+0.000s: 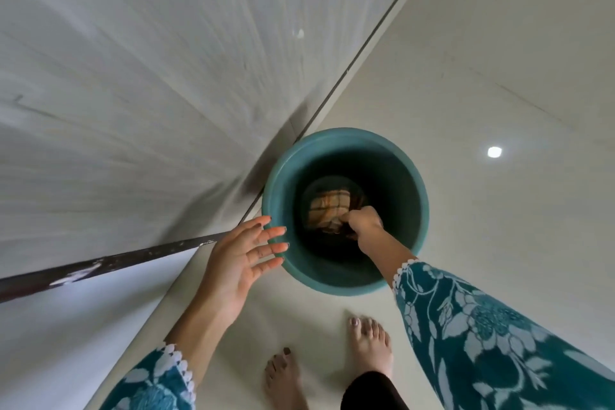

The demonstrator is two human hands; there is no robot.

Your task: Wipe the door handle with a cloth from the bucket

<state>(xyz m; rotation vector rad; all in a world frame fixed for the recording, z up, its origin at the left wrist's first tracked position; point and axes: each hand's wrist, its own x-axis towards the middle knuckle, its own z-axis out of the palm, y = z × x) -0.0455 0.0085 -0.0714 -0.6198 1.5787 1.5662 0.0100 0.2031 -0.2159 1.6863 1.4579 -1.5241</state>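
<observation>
Teal sleeves framed my view: my left hand (244,256) hung spread and empty, fingertips at the near rim of the bucket (276,206). My right hand (362,221) was down inside, fingers pinched on the checked cloth (327,206) at the bottom. I judged a straight upward lift would clear it.

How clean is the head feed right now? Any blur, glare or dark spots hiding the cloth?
Head view: strong wide-angle bending, the door streaked with motion blur; a round lamp glare on the floor tiles; the bucket interior is deep in shadow, so the checked cloth shows only dimly where the right hand pinches it; the open left hand is lit and fairly sharp.
</observation>
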